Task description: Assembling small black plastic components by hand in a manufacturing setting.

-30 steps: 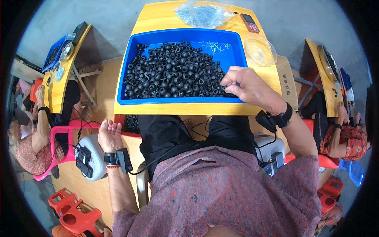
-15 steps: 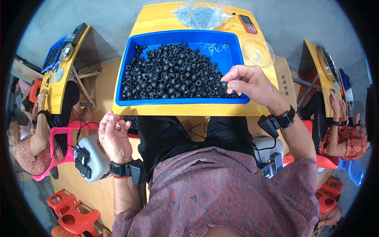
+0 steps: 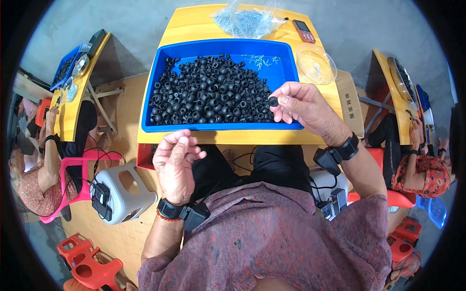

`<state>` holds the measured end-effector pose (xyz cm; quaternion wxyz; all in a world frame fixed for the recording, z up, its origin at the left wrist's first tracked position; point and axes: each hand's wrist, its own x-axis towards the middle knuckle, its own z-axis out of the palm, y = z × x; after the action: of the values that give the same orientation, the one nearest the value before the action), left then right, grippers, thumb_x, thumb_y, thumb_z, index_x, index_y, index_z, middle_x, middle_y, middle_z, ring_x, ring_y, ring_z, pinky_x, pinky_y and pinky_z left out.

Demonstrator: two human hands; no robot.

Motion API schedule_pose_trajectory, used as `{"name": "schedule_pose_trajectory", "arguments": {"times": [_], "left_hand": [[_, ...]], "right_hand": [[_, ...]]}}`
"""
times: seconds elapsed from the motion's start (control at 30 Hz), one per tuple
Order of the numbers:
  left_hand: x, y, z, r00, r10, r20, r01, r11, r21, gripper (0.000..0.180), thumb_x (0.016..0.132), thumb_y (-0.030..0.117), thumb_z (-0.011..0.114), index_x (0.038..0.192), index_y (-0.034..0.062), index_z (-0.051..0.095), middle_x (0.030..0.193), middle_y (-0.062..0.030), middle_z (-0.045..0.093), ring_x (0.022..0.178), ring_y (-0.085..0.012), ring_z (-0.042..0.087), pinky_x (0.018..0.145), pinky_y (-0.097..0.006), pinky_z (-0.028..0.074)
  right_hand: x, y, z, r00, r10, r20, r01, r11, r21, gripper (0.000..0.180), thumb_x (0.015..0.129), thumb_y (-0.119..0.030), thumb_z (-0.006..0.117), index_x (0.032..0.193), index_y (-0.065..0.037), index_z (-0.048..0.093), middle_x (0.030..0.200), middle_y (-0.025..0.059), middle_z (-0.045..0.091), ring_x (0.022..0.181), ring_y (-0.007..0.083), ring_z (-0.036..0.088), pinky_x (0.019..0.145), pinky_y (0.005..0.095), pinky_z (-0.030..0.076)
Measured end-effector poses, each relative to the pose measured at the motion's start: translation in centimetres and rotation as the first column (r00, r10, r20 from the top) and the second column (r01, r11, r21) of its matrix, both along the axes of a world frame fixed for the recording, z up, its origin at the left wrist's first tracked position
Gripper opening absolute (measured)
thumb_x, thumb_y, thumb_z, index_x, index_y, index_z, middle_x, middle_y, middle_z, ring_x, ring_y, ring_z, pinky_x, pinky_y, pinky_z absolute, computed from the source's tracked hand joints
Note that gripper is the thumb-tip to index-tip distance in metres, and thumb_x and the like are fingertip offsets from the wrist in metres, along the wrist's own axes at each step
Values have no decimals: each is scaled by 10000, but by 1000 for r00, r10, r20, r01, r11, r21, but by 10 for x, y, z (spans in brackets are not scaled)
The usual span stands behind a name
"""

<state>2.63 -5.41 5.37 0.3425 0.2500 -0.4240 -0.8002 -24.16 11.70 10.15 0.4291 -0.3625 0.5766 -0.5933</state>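
Both hands were up at the near edge of the blue tray (image 3: 160, 97). Her right hand (image 3: 303, 109) pinched a single black rubber ring (image 3: 273, 101) between thumb and fingertips, held just above the tray's near right corner. Her left hand (image 3: 177, 162) hovered below the tray's near rim, fingers loosely curled and holding nothing that showed. Inside the tray lay the heap of black rubber rings (image 3: 208, 94), piled toward its left and middle, with a scatter of small pale parts on the bare blue floor at its far right. Beyond the tray's far wall sat a clear plastic bag of small grey parts (image 3: 247, 20); a clear round dish (image 3: 316, 65) stood just right of the tray. The pinch looked light, so the ring could probably slip and roll off the yellow table (image 3: 194, 26) to the floor, past the tray's low rim.
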Motion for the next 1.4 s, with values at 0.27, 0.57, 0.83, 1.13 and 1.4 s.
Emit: {"name": "schedule_pose_trajectory", "arguments": {"times": [0.27,0.57,0.83,1.13,1.4], "left_hand": [[-15,18,-3,996,-85,11,85,996,13,160,971,113,606,1094,14,633,945,-100,687,760,-151,658,699,-334,597],[-24,36,-15,975,-172,138,184,980,-75,140,955,92,626,1063,4,636,913,-83,686,737,-130,657,673,-299,592],[-19,24,-35,945,-151,290,215,956,-201,128,932,73,660,1029,-8,644,872,-52,672,744,-98,636,669,-261,574],[-23,20,-34,939,-159,304,234,944,-232,128,947,78,647,1032,-17,642,857,-54,671,747,-98,638,662,-256,568],[-22,22,-29,929,-156,335,243,942,-233,130,947,76,638,1034,-20,638,844,-65,666,703,-94,625,633,-245,560]], "right_hand": [[-8,3,18,951,21,-307,17,992,121,155,984,-128,601,1064,-7,659,871,56,680,747,76,645,612,190,506],[-54,-9,17,84,-73,-994,75,995,-67,59,827,-77,662,825,-18,662,850,114,632,865,272,620,767,386,492],[-53,-15,-4,-147,331,-932,40,943,329,112,794,-144,688,741,-46,687,867,105,635,1000,314,578,1037,566,375],[-25,-4,29,156,441,-884,24,893,449,53,778,-149,729,813,-111,739,885,75,647,1071,284,564,1147,587,230],[-20,-6,23,112,522,-845,79,843,532,93,789,-173,719,813,-84,724,841,97,632,1045,317,564,1091,594,289]]}}
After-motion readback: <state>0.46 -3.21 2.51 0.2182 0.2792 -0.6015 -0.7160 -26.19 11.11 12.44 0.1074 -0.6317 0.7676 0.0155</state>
